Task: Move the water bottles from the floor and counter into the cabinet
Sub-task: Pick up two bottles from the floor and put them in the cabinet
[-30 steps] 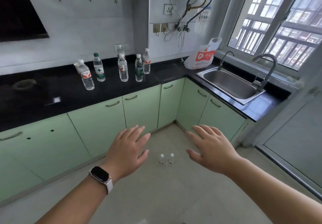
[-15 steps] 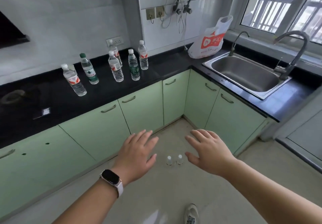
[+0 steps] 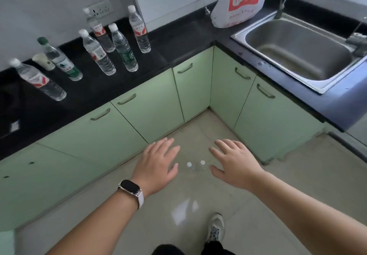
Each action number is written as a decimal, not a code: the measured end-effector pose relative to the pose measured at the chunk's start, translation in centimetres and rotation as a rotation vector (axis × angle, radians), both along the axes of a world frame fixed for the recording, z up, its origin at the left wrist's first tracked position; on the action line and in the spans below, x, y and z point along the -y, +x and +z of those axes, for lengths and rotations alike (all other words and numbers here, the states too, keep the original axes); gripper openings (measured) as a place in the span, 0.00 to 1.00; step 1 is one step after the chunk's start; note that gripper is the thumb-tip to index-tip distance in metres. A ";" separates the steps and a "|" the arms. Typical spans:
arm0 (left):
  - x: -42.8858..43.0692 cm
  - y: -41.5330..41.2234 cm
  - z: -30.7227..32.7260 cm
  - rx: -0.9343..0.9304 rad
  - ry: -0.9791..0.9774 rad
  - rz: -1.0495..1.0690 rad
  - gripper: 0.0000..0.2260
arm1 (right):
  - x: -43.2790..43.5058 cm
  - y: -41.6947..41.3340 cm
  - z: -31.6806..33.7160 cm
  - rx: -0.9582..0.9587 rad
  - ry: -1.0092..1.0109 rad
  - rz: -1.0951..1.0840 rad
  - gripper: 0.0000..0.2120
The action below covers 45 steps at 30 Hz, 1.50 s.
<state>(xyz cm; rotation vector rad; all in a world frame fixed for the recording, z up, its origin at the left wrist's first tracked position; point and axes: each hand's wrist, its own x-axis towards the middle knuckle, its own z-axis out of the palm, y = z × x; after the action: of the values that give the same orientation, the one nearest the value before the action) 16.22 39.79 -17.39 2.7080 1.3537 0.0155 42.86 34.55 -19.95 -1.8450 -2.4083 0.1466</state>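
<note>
Black counter (image 3: 139, 80) carries six bottles; floor (image 3: 297, 175) apparently two.

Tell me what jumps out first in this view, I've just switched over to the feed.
Both hands, the left hand and the right hand, are spread open and empty above the floor, with two small bottles standing between them. Six water bottles stand along the black counter at upper left. The green cabinet doors below are all shut, and a steel sink sits at right.
</note>
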 end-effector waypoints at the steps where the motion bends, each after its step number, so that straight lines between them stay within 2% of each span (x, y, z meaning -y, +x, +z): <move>1: -0.5 0.2 -0.7 -0.009 -0.021 0.006 0.22 | -0.3 0.2 -0.5 -0.008 -0.015 -0.015 0.24; 14: -8.7 0.1 -15.0 -0.054 -0.194 0.025 0.24 | -5.3 -0.3 -13.6 -0.059 -0.294 -0.169 0.26; 23: -12.8 -1.1 -34.2 -0.069 -0.472 0.215 0.31 | -8.2 -2.8 -30.1 -0.167 -0.424 -0.384 0.31; 25: -13.1 -1.2 -38.7 -0.030 -0.506 0.294 0.31 | -8.4 -3.3 -34.3 -0.191 -0.444 -0.415 0.32; 29: -12.8 -2.0 -47.7 0.067 -0.608 0.409 0.27 | -8.5 -4.0 -42.5 -0.243 -0.466 -0.547 0.34; 38: -11.1 -1.7 -63.2 0.326 -0.794 0.635 0.37 | -9.8 -4.5 -57.8 -0.413 -0.519 -0.740 0.41; 41: -11.5 -0.3 -67.2 0.374 -0.790 0.636 0.40 | -10.4 -4.2 -62.0 -0.444 -0.531 -0.773 0.43; 45: -12.4 1.2 -70.9 0.407 -0.781 0.534 0.42 | -11.1 -3.7 -66.1 -0.520 -0.523 -0.790 0.44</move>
<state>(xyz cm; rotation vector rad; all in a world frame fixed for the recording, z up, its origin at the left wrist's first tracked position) 17.46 52.18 -88.32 1.5717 1.4898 0.0640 39.17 45.62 -86.04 -2.4106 -1.2533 1.0864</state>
